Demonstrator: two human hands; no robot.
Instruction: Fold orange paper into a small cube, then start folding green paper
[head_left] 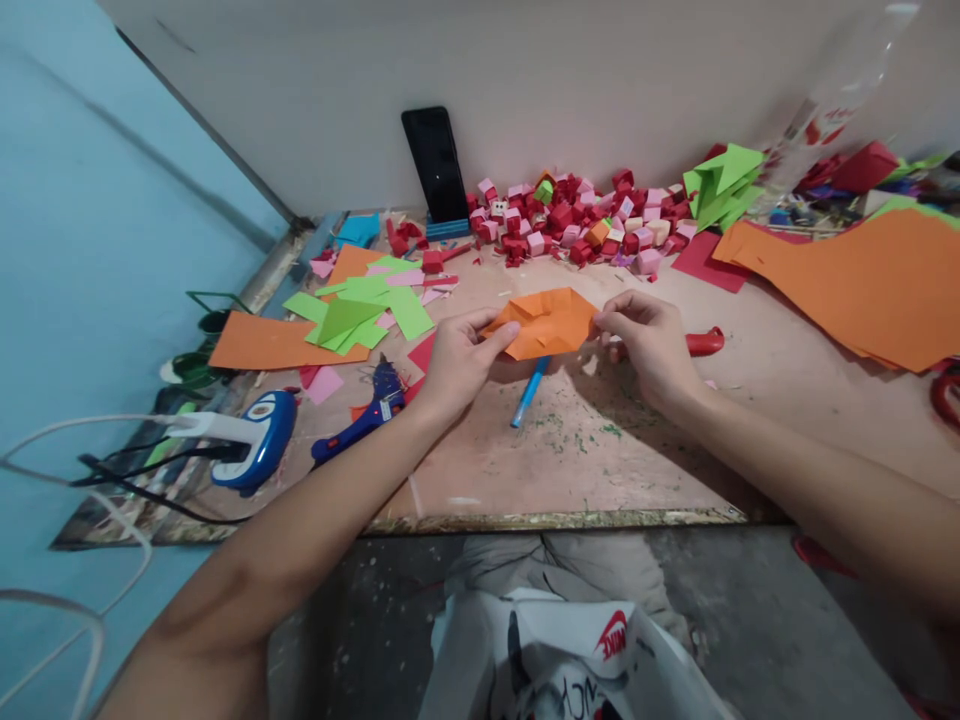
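An orange piece of folded paper [551, 322], with creases across it, is stretched between my two hands just above the table. My left hand [469, 360] pinches its left end, thumb on top. At the opposite end, the fingertips of my right hand [649, 335] grip the corner. Under the paper lies a blue pen [531, 392], its upper part hidden. A red-handled tool [705, 342] sits behind my right hand, mostly covered by it. Beside my left forearm rests a blue glue gun [364, 415].
Many small red and pink paper cubes [577, 220] are heaped along the wall, by a leaning phone [436, 165]. Green paper strips [356, 310] lie left, orange sheets [855, 280] right. A plastic bottle [832, 100] stands back right. A blue power adapter [262, 440] trails cables at left.
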